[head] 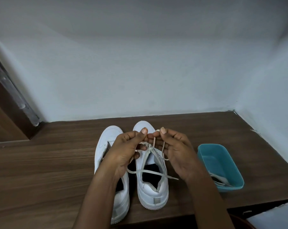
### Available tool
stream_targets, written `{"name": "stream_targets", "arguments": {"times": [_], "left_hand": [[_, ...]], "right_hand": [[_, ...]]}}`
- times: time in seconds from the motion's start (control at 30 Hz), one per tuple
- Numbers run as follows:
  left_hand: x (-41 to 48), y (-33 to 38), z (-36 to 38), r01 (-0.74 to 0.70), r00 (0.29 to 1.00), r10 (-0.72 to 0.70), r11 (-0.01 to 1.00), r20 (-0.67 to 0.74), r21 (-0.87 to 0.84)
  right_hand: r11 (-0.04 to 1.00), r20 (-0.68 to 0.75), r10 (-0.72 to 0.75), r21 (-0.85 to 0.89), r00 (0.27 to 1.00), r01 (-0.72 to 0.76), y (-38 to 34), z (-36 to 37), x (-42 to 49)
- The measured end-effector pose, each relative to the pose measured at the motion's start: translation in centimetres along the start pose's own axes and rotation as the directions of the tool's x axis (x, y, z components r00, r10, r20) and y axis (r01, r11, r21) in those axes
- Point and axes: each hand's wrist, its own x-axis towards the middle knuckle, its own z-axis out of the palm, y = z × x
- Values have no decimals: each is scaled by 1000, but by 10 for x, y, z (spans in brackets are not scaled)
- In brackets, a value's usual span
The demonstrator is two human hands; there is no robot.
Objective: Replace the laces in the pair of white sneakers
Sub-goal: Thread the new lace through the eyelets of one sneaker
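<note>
Two white sneakers stand side by side on the wooden table, toes pointing to the wall. The left sneaker (pixel 110 136) is partly hidden under my left forearm. The right sneaker (pixel 152 192) carries a pale lace (pixel 150 172) whose loose ends cross over its opening. Above its tongue, my left hand (pixel 128 149) and my right hand (pixel 176 151) each pinch a loop of that lace between thumb and fingers, with the knot just below the fingertips.
A teal plastic tub (pixel 222 156) sits to the right of the sneakers and holds more white laces (pixel 220 180). The wooden table (pixel 49 162) meets a white wall at the back and right. A brown door frame (pixel 11 103) stands at the left.
</note>
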Motion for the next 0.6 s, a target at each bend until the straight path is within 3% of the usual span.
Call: {"name": "stream_targets", "arguments": {"times": [0.13, 0.27, 0.43, 0.6], "left_hand": [[4, -5, 3, 82, 994, -93, 978, -48, -191], [3, -4, 4, 110, 994, -113, 946, 9, -305], [5, -8, 0, 133, 982, -83, 943, 171, -304], [9, -13, -4, 112, 983, -58, 942, 174, -318]], "right_hand": [[996, -97, 28, 87, 995, -20, 6, 12, 1], [987, -155, 78, 154, 985, -54, 7, 13, 1], [989, -136, 65, 143, 989, -45, 11, 9, 5], [995, -40, 24, 98, 999, -20, 17, 2, 7]]}}
